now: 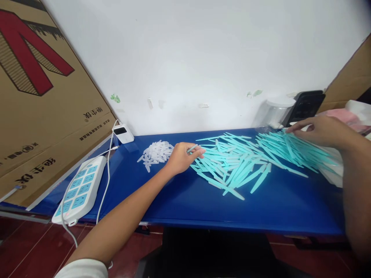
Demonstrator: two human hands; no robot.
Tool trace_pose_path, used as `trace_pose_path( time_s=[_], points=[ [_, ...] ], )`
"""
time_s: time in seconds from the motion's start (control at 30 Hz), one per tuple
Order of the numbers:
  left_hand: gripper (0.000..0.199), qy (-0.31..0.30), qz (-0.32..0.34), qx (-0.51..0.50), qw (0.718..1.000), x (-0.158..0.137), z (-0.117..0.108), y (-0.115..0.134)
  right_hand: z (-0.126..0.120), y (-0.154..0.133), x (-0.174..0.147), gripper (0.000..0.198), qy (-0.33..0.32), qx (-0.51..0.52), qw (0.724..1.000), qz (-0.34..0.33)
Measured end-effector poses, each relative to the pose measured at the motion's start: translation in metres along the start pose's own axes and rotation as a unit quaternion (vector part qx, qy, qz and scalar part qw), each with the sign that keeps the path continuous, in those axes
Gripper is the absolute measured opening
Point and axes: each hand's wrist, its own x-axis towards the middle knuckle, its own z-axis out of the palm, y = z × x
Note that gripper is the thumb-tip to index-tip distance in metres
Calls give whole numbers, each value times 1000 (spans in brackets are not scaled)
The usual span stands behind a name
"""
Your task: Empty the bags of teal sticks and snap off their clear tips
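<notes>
My left hand (pixel 185 156) is closed around a slim grey-turquoise stick (pixel 192 148), which looks like an eyebrow razor, just at the left edge of the middle pile. That pile of turquoise razors (pixel 232 162) has pale ends on many pieces. Over on the right, my right hand (pixel 321 131) pinches the end of a razor (pixel 289 144) at the top of a second, denser pile of turquoise razors (pixel 304 152). Small translucent white pieces, like blade caps (pixel 158 151), lie heaped to the left of my left hand.
A white power strip (pixel 82 189) with cables and a small white device (pixel 124 134) stand at the left of the blue table (pixel 185 204). Behind the right pile are a clear jar (pixel 276 112) and a dark phone-like object (pixel 307 106). A large cardboard box (pixel 52 116) borders the left.
</notes>
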Motion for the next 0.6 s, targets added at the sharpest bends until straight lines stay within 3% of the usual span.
trace_pose_path(
  time_s=[0.13, 0.2, 0.33, 0.47, 0.53, 0.6],
  points=[
    [45, -4, 4, 22, 1000, 0, 1, 0, -1, -10, -1, 36, -22, -17, 998, 49],
    [46, -5, 8, 52, 999, 0, -1, 0, 1, -9, 1, 46, -76, -27, 994, 70],
    [46, 3, 14, 198, 980, 3, -16, -1, 6, 3, 6, 53, -149, -14, 987, 61],
    [43, 11, -79, 427, 901, 7, -43, -3, 6, 7, 6, 52, -115, 17, 993, 30],
    [43, -1, -132, 495, 859, 7, -58, -5, 5, -1, 3, 55, -85, 19, 996, 5],
    [40, -21, -165, 524, 835, 7, -70, -9, 6, -15, -2, 58, -81, 23, 996, -24]
  ],
)
